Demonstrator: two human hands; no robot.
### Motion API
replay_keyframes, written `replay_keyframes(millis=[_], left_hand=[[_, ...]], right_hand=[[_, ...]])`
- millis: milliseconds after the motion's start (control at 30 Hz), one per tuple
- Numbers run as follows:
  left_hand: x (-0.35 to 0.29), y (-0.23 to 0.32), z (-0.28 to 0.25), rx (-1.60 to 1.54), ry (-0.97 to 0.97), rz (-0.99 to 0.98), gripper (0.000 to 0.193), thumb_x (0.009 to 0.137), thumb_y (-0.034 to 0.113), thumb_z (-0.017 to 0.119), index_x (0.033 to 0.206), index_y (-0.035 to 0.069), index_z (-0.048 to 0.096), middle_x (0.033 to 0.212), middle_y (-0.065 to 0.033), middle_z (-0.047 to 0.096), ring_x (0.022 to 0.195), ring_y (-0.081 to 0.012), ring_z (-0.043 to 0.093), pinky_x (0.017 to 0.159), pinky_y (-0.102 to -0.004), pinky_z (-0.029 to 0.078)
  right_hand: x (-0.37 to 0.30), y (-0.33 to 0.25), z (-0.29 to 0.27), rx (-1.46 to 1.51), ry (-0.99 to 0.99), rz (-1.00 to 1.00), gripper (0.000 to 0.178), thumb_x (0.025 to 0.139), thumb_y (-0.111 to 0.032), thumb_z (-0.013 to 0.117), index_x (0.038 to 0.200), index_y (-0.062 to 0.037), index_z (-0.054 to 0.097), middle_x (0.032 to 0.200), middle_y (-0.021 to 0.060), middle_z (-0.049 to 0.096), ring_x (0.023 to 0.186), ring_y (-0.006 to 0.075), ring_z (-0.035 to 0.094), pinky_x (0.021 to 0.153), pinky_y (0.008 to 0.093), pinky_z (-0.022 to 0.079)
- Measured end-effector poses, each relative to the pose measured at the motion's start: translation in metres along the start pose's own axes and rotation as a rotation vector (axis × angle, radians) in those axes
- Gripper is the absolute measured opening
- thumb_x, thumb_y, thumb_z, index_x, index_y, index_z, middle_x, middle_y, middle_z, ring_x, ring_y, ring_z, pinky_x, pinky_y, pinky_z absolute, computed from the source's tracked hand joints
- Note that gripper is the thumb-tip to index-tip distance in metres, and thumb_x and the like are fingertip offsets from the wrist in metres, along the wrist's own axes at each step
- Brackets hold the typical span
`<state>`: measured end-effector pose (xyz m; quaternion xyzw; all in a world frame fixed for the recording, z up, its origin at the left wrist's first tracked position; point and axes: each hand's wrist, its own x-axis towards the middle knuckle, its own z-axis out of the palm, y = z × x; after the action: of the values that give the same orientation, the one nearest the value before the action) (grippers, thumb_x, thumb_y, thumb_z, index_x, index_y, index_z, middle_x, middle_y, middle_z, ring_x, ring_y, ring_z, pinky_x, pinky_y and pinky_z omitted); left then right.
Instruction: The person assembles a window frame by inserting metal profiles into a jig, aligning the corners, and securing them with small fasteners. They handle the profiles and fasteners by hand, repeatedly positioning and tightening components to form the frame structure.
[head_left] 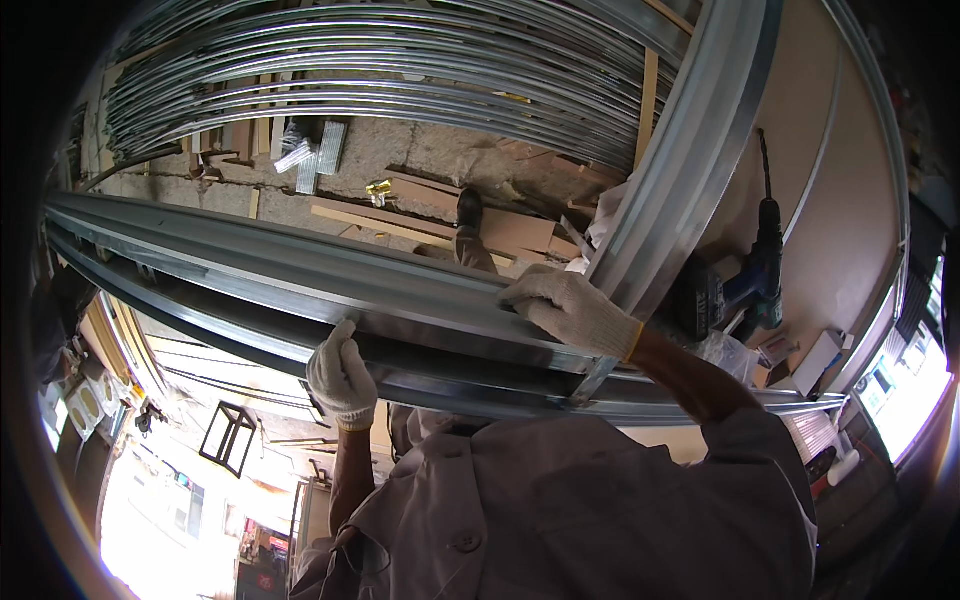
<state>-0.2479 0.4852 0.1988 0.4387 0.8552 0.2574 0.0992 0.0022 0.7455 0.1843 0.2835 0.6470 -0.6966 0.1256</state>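
Long grey steel channel (300,275), nine o'clock to centre. White-gloved right hand (572,308), three o'clock, fingers bent onto it; left hand (343,378), eight o'clock, half-curled; pinch unclear, both. Best: steady evenly, mind edges.

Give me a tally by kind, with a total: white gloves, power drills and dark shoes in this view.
White gloves: 2
Power drill: 1
Dark shoe: 1
Total: 4

Drill (768,262) w/ long bit (766,165) on R, metal rods (400,58) up top, wood strips (385,224) on concrete flr (375,148).
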Motion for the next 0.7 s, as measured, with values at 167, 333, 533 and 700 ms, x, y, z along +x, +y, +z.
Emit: replay_keyframes(millis=[167,333,533,700], left_hand=[[0.002,-0.001,0.0,-0.016,-0.003,0.018,0.02,0.095,0.0,0.058,0.106,-0.007,0.073,0.093,-0.0187,0.078,0.075,-0.0325,0.075,0.069,-0.0383,0.059],[0.002,0.002,-0.002,0.013,-0.014,0.008,0.021,0.095,0.0,0.057,0.106,-0.007,0.073,0.093,-0.0183,0.078,0.075,-0.0328,0.075,0.069,-0.0386,0.059],[0.003,0.003,0.002,0.019,-0.012,0.02,0.022,0.095,0.0,0.055,0.106,-0.007,0.073,0.094,-0.0178,0.078,0.074,-0.0324,0.074,0.068,-0.0386,0.058],[-0.006,-0.004,0.0,0.01,-0.014,-0.049,0.023,0.096,0.002,0.055,0.107,-0.005,0.075,0.096,-0.0174,0.079,0.077,-0.0307,0.075,0.07,-0.0381,0.058]], right_hand=[[-0.003,-0.014,-0.007,0.02,-0.079,0.167,0.033,0.099,-0.006,0.06,0.128,0.0036,0.073,0.119,0.0152,0.068,0.105,0.0261,0.07,0.093,0.0372,0.056],[-0.013,-0.015,0.002,0.065,-0.003,0.077,0.036,0.1,-0.014,0.068,0.13,0.0056,0.071,0.124,0.0156,0.065,0.108,0.0284,0.069,0.098,0.0394,0.055],[-0.003,-0.021,0.002,0.044,0.003,0.137,0.035,0.097,-0.014,0.074,0.126,0.0047,0.073,0.118,0.0143,0.068,0.108,0.0275,0.069,0.097,0.0389,0.055],[0.003,-0.013,-0.004,0.032,-0.028,0.096,0.024,0.095,-0.012,0.073,0.115,0.0012,0.076,0.115,0.0144,0.071,0.106,0.0291,0.07,0.093,0.0406,0.055]])
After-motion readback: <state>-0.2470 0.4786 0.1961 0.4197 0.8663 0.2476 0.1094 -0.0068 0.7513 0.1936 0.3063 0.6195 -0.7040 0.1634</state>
